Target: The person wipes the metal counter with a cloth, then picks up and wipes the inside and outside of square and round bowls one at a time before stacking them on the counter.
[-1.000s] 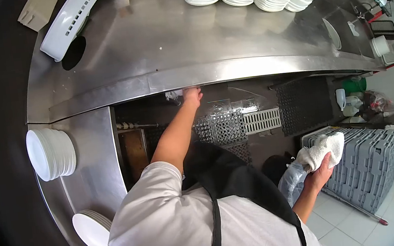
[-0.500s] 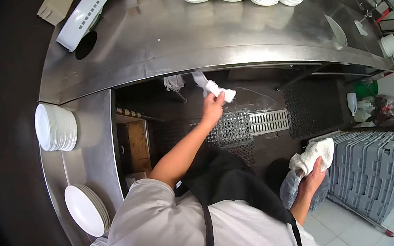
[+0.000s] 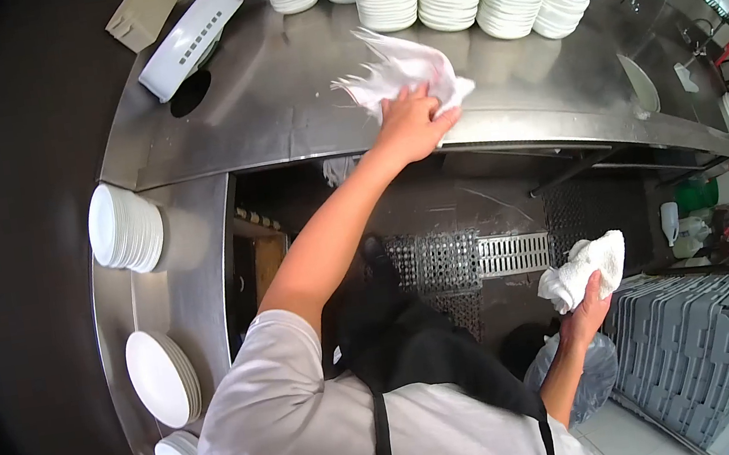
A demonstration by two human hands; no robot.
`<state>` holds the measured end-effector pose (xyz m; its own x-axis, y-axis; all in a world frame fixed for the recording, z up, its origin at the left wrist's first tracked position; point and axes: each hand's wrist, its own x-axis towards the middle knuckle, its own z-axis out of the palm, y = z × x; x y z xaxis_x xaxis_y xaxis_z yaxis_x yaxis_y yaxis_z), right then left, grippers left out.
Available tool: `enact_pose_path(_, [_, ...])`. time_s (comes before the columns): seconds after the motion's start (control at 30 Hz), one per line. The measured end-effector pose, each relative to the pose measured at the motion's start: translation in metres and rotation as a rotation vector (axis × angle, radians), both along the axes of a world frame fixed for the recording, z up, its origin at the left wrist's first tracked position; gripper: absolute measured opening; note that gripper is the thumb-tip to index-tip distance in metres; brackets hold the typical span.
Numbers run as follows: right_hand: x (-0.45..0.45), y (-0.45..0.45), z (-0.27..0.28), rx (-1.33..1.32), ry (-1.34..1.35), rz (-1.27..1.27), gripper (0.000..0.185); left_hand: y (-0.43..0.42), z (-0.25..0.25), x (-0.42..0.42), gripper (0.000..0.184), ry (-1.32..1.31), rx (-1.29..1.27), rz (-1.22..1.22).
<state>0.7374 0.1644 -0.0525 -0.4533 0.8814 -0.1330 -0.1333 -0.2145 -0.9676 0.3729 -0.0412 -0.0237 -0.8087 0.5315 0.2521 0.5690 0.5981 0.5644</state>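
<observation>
Left grip (image 3: 411,126) holding fringed cloth (image 3: 413,65) over steel counter (image 3: 274,101); right grip (image 3: 586,312) holding white towel (image 3: 584,270).

no legible text, no readable labels, no brands, numbers or signs discernible

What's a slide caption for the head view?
Left hand holds thin white cloth over long steel counter; right hand grips bunched white terry towel.

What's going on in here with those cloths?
A person has two cloths on the go. The left hand is on a thin white cloth at the front of the metal counter. The right hand holds a bunched white towel away from it. Stacks of white dishes stand farther back.
</observation>
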Motion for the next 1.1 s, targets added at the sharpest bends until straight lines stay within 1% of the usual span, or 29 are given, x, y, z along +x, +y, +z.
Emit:
enact_pose_path(0.07, [-0.015, -0.006, 0.003, 0.023, 0.015, -0.002, 0.046, 0.020, -0.006, -0.027, 0.049, -0.344, -0.136, 0.017])
enact_pose_path(0.1, [-0.022, -0.010, 0.003, 0.030, 0.002, -0.006, 0.047, 0.033, -0.030, -0.044, 0.058, -0.265, -0.169, 0.084])
enact_pose_path(0.13, [-0.031, -0.014, 0.002, 0.041, -0.008, -0.012, 0.047, 0.039, -0.056, -0.060, 0.073, -0.168, -0.283, 0.036])
enact_pose_path(0.17, [-0.040, -0.017, 0.002, 0.057, -0.020, -0.018, 0.047, 0.043, -0.075, -0.078, 0.079, -0.214, -0.367, -0.041])
enact_pose_path(0.2, [-0.049, -0.023, 0.004, 0.063, -0.033, -0.024, 0.048, 0.046, -0.080, -0.094, 0.085, -0.264, -0.447, -0.119])
enact_pose_path(0.23, [-0.058, -0.030, 0.006, 0.071, -0.048, -0.027, 0.048, 0.054, -0.084, -0.112, 0.087, -0.328, -0.493, -0.198])
enact_pose_path(0.33, [-0.089, -0.040, -0.005, 0.083, -0.142, -0.031, 0.049, 0.059, -0.087, -0.134, 0.085, -0.228, -0.440, -0.344])
enact_pose_path(0.37, [-0.103, -0.043, -0.004, 0.074, -0.169, -0.017, 0.049, 0.060, -0.093, -0.144, 0.083, -0.173, -0.424, -0.334])
enact_pose_path(0.47, [-0.147, -0.045, 0.003, 0.093, -0.189, 0.014, 0.049, 0.052, -0.104, -0.181, 0.082, -0.062, -0.408, -0.226])
enact_pose_path(0.6, [-0.187, -0.042, 0.020, 0.109, -0.212, 0.031, 0.045, 0.012, -0.107, -0.232, 0.081, -0.085, -0.323, -0.033])
enact_pose_path(0.63, [-0.201, -0.046, 0.026, 0.118, -0.200, 0.009, 0.044, -0.002, -0.105, -0.241, 0.081, -0.091, -0.346, 0.002])
enact_pose_path(0.77, [-0.231, -0.037, 0.029, 0.137, -0.285, 0.053, 0.042, -0.064, -0.102, -0.270, 0.079, -0.111, -0.432, 0.122])
enact_pose_path(0.8, [-0.238, -0.033, 0.028, 0.146, -0.298, 0.079, 0.042, -0.082, -0.102, -0.283, 0.078, -0.099, -0.437, 0.182])
enact_pose_path(0.87, [-0.251, -0.019, 0.027, 0.168, -0.299, 0.130, 0.043, -0.127, -0.126, -0.312, 0.078, -0.021, -0.406, 0.332])
enact_pose_path(0.9, [-0.257, -0.011, 0.026, 0.172, -0.301, 0.159, 0.044, -0.155, -0.123, -0.320, 0.078, -0.020, -0.414, 0.418])
enact_pose_path(0.97, [-0.268, 0.002, 0.028, 0.180, -0.285, 0.162, 0.045, -0.216, -0.144, -0.336, 0.079, 0.000, -0.428, 0.619])
enact_pose_path(1.0, [-0.272, 0.009, 0.029, 0.182, -0.278, 0.160, 0.045, -0.251, -0.158, -0.340, 0.079, 0.045, -0.499, 0.703])
enact_pose_path(1.07, [-0.271, 0.025, 0.027, 0.157, -0.266, 0.149, 0.046, -0.322, -0.173, -0.345, 0.079, 0.045, -0.612, 0.800])
enact_pose_path(1.1, [-0.269, 0.033, 0.025, 0.147, -0.264, 0.134, 0.047, -0.349, -0.169, -0.340, 0.081, -0.059, -0.597, 0.938])
